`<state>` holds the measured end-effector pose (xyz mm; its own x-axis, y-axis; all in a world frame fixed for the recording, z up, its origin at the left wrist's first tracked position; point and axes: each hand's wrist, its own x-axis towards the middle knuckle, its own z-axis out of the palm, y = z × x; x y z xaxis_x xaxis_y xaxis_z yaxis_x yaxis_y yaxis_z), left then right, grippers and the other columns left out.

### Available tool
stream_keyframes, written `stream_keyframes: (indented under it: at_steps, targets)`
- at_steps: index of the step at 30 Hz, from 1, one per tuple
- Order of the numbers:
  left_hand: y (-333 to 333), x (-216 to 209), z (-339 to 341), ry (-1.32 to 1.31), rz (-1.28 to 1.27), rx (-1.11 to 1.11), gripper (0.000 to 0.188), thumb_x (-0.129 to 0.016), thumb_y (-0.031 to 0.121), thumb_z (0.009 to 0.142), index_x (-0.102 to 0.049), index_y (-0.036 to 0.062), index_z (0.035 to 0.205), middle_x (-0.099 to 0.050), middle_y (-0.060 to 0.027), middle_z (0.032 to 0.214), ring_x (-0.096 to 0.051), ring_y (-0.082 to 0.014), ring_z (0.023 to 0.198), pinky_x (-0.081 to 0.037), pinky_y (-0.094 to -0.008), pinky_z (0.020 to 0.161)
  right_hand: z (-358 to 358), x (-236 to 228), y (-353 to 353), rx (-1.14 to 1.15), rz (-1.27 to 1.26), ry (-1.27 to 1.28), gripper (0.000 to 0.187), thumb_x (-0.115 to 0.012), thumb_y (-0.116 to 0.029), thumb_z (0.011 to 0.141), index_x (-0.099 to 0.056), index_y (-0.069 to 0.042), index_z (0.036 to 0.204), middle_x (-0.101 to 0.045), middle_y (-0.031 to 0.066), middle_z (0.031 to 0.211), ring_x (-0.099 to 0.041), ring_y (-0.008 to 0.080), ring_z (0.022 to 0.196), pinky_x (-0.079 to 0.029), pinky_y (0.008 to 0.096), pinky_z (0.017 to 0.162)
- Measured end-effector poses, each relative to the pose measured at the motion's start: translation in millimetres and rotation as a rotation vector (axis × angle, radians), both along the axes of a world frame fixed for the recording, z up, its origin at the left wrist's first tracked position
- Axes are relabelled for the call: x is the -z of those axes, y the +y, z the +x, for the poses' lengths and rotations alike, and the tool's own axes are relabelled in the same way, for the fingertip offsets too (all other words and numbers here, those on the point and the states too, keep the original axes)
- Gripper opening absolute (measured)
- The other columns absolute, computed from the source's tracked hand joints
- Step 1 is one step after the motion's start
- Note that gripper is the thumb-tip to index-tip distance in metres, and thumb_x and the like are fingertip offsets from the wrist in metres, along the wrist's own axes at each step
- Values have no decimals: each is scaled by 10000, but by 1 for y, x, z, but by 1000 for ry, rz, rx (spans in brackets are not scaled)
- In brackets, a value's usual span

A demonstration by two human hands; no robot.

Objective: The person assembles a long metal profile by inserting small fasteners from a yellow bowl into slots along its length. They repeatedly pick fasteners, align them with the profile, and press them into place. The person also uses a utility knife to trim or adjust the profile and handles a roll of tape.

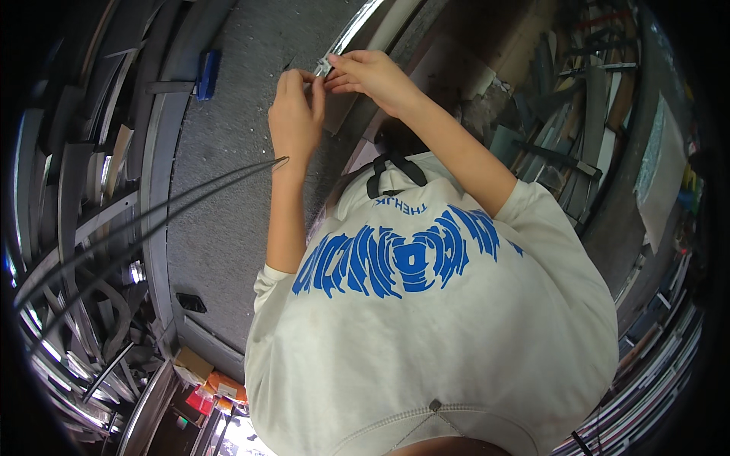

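A long shiny metal strip (356, 29) runs in from the top edge, over the far side of a grey-covered workbench. At its near end sits a small silvery metal fitting (323, 68). My right hand (378, 80) pinches this fitting from the right with thumb and fingers. From the left, my left hand (295, 110) meets it with bent fingers, the fingertips closed at the lower end of the same piece. Fingers cover part of the fitting, so its full shape is hidden. Close to my left wrist passes a thin dark cable (220, 182).
Many metal strips and offcuts (74, 182) are stacked along the left. A blue block-like object (207, 74) and a small black item (191, 302) lie on the grey bench surface (228, 137). More offcuts (589, 114) fill the right; orange packages (228, 386) are at lower left.
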<state>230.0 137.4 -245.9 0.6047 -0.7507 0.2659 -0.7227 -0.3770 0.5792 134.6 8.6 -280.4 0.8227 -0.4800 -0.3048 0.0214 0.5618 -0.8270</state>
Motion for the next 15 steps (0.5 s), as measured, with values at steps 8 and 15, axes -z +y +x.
stream_keyframes:
  at_steps: [8, 15]
  targets:
    - [-15, -4, 14, 504, 117, -136, 294, -765, 305, 864, -803, 52, 1008, -745, -100, 746, -704, -147, 659, -529, -290, 638, -11, 17, -9, -29, 137, -11, 355, -728, -298, 946, -660, 40, 1029, -692, 124, 962, -711, 203, 904, -576, 310, 830]
    - [-13, 0, 8, 522, 66, -74, 307, -798, 289, 828, -802, 52, 1022, -734, -66, 733, -673, -116, 658, -525, -271, 650, -13, 15, -16, -75, 55, 72, 354, -794, -271, 894, -666, 50, 975, -705, 127, 924, -714, 195, 872, -585, 307, 798]
